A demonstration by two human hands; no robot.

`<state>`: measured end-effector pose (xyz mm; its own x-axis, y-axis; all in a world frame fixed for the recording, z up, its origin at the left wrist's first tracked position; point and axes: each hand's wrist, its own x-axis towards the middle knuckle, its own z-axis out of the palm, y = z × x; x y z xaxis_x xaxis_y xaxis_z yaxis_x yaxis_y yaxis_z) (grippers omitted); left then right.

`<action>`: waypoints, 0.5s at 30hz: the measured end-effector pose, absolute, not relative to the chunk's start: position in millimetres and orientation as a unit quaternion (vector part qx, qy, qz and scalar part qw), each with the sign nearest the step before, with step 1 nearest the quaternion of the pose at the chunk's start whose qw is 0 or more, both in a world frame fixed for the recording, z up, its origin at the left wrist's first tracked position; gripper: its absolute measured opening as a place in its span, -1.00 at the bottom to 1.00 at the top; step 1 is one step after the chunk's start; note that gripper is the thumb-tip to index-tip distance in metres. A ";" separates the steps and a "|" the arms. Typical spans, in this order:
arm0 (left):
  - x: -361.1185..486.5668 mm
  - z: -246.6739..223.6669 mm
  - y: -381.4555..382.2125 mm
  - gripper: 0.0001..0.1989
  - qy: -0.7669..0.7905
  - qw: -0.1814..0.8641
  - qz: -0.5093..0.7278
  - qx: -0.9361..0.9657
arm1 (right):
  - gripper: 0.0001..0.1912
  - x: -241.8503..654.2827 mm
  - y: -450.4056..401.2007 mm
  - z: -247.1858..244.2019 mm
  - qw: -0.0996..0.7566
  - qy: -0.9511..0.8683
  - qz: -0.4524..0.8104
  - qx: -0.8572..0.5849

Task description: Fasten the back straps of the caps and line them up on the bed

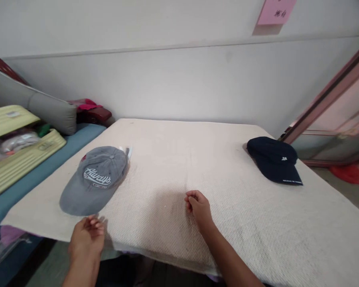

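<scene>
A grey baseball cap (100,175) with white "Always" lettering lies at the left of the cloth-covered table (179,151), its brim toward me. Just below that brim is my left hand (88,235), palm partly turned up. Its fingers are loosely bent and apart, and nothing shows in them. My right hand (199,207) is over the middle of the cloth near the front, thumb and fingers curled together with nothing visible between them. At the right of the table rests a navy cap (272,159) with a small white logo, well away from both hands.
Left of the table is a blue seat (88,133) with a grey cushion (48,105) and a yellow slatted container (26,151) of bagged items. A white wall (179,83) rises behind. A pink-framed glass panel (326,95) stands at the right.
</scene>
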<state>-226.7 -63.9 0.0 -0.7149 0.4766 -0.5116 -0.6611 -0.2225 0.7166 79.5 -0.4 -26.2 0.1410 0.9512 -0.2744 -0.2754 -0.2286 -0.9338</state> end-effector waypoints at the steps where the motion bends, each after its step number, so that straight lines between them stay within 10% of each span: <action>1: -228.5 -0.9 -62.9 -0.85 0.509 0.366 0.774 -0.089 | -0.86 79.9 -0.8 -25.6 0.534 -0.316 0.576 -0.533; 15: -218.5 -6.8 -59.9 -0.86 0.544 0.310 0.779 -0.031 | -0.88 71.2 -2.8 -21.0 0.498 -0.314 0.604 -0.536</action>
